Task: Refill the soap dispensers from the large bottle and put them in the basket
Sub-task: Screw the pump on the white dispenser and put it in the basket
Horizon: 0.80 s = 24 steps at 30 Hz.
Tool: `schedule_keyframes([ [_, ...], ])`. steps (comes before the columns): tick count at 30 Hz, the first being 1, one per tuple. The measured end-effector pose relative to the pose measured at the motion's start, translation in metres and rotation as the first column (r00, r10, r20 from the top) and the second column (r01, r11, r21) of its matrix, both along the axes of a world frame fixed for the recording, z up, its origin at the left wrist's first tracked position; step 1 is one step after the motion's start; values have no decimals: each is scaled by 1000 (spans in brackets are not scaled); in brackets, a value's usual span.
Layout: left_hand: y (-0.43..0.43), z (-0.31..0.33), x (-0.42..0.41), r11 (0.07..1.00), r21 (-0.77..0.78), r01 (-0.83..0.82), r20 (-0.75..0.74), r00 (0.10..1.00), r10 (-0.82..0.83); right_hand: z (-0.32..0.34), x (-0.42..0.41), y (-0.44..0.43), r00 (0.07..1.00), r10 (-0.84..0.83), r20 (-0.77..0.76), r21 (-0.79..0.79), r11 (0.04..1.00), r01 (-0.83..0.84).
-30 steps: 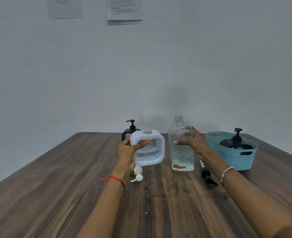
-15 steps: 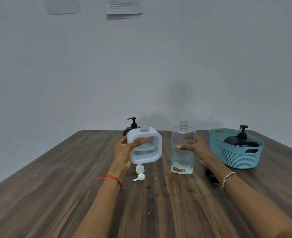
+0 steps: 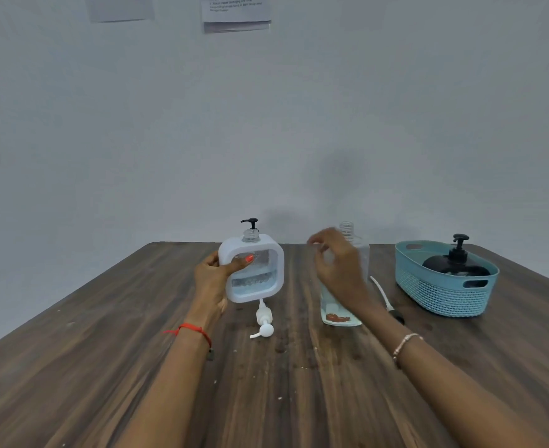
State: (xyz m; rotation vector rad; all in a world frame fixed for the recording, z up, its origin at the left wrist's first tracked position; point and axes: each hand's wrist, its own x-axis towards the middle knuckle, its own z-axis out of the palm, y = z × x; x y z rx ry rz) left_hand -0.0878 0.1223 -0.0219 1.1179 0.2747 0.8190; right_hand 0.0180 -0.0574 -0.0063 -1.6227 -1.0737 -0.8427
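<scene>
Over the table (image 3: 105,367), left fingers (image 3: 239,265) grip the part-filled dispenser (image 3: 268,286); right fingers (image 3: 323,240) loose before the bottle (image 3: 341,318).

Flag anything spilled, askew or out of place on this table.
Two pumps lie loose on the table: a white pump below the open square dispenser, and a black pump beside the uncapped large bottle. Dark spots near the white pump look like drips.
</scene>
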Motion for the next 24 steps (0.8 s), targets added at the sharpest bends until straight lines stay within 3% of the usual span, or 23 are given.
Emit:
schedule_keyframes([
  [3, 6, -4, -3, 999, -12, -51, -5, 999, 50, -30, -6, 26, 916, -89, -391, -341, 938, -55],
  [5, 8, -7, -4, 997, -21, -81, -17, 997, 80, -50, -5, 43, 820, -232, -523, -517, 852, -89],
  [7, 10, -9, -3, 994, -20, -106, -38, 994, 106, -65, -9, 57, 775, -292, -561, -565, 819, -100],
  [9, 11, -10, -3, 992, -25, -126, -48, 991, 125, -77, -14, 69, 741, -247, -624, -526, 834, -165],
  [17, 11, -7, -5, 992, -37, -121, -12, 993, 121, -57, -25, 73, 776, -216, -593, -387, 921, -39],
  [24, 6, 6, -5, 999, -8, -43, 0, 999, 43, 57, -8, 52, 902, -296, -313, -269, 939, 215],
])
